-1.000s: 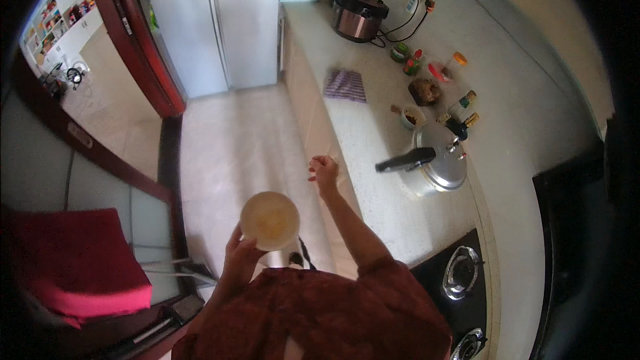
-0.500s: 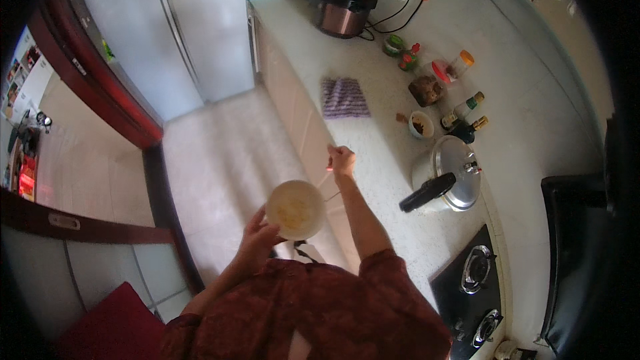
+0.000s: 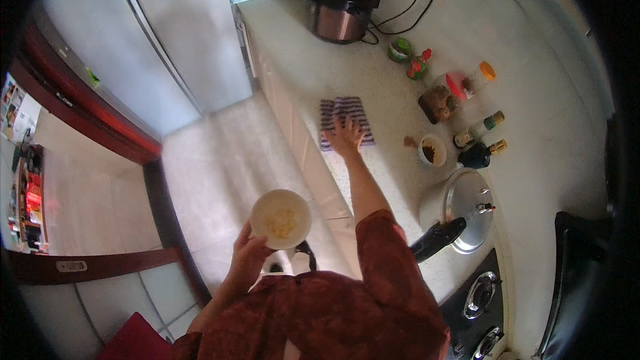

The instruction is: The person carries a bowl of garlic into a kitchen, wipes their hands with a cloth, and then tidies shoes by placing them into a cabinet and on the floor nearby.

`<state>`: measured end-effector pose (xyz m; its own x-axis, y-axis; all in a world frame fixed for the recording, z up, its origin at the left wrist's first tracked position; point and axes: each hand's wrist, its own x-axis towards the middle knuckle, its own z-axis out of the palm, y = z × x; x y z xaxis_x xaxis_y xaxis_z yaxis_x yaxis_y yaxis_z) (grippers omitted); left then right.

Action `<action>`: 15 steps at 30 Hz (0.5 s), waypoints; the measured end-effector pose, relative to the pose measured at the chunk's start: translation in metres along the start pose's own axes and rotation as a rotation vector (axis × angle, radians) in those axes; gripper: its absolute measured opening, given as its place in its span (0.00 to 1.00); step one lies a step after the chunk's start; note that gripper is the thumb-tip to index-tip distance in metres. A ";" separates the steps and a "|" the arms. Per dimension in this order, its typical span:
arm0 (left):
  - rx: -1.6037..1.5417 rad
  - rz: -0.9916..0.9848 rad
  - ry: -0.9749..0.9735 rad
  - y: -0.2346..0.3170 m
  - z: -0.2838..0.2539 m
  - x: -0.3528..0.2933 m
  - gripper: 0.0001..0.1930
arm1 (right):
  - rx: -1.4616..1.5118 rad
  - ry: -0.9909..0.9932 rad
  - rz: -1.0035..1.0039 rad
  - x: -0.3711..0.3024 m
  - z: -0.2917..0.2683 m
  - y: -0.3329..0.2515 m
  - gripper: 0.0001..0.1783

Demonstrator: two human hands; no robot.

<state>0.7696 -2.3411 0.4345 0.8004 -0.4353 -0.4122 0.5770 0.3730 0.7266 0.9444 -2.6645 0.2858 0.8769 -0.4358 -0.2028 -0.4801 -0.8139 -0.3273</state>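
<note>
Head view: your right hand [image 3: 345,135] lies flat, fingers spread, on the striped purple-and-white cloth [image 3: 343,119], whose long axis runs toward 12 o'clock. Your left hand [image 3: 248,258] grips the round white bowl [image 3: 281,219] at 8 o'clock.

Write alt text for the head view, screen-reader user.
Seen from above, a person's right hand rests on a striped cloth on a kitchen counter, while the left hand holds a pale bowl of yellowish food over the tiled floor. Further along the counter stand a rice cooker, jars and bottles, and a pressure cooker.
</note>
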 end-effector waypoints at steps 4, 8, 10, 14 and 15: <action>0.009 -0.031 -0.039 0.000 -0.001 0.006 0.30 | -0.092 0.255 -0.050 -0.020 0.016 0.009 0.20; 0.018 -0.101 -0.122 0.000 -0.007 0.011 0.30 | -0.084 0.336 0.014 -0.070 0.033 0.028 0.17; 0.042 -0.156 -0.185 0.000 -0.011 0.009 0.29 | -0.029 0.317 0.116 -0.111 0.041 0.045 0.21; 0.160 -0.246 -0.363 -0.003 -0.017 -0.003 0.34 | -0.106 0.580 0.281 -0.210 0.067 0.080 0.24; 0.164 -0.276 -0.385 -0.006 -0.018 -0.007 0.33 | -0.128 0.630 0.286 -0.233 0.074 0.089 0.24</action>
<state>0.7638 -2.3253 0.4233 0.4854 -0.7822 -0.3906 0.7010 0.0813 0.7085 0.6960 -2.6069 0.2360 0.5815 -0.7475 0.3210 -0.7213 -0.6562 -0.2215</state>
